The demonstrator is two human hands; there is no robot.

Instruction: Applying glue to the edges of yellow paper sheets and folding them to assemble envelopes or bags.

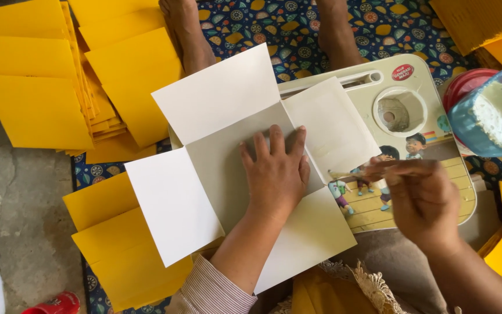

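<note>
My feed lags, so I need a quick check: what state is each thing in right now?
White sheet: unfolded, flaps spread, lying on the lap desk.
Left hand: flat, pressing the sheet's middle.
Right hand: closed on a thin stick, blurred.
Lap desk: flat, partly covered.
Glue jar: open, white paste showing.
Yellow envelopes: folded, stacked.

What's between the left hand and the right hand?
In the head view, the white sheet's right flap lies between the left hand and the right hand, over the small table.
</note>
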